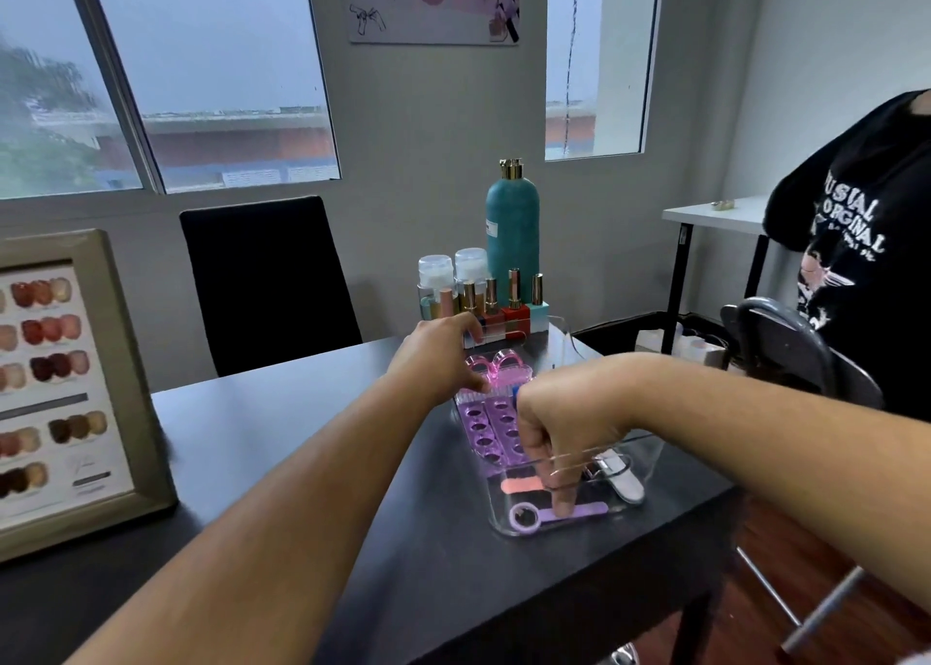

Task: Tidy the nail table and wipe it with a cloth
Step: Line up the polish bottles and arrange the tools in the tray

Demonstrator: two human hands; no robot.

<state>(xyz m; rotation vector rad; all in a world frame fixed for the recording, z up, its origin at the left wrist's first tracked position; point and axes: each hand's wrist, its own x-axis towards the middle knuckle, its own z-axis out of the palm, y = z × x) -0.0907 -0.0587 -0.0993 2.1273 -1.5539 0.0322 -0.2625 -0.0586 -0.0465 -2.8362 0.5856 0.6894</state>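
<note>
Both forearms are reaching over the dark surface (302, 438). The right hand (559, 422) is pressing one straight finger on the purple nail file (589, 510) inside the clear tray (504, 526), its other fingers curled and holding nothing. The left hand (438, 357) is reaching the polish bottles (514, 307); whether its fingers are gripping anything, I cannot tell. Tidying is going on; wiping is not yet begun, and no cloth is showing.
</note>
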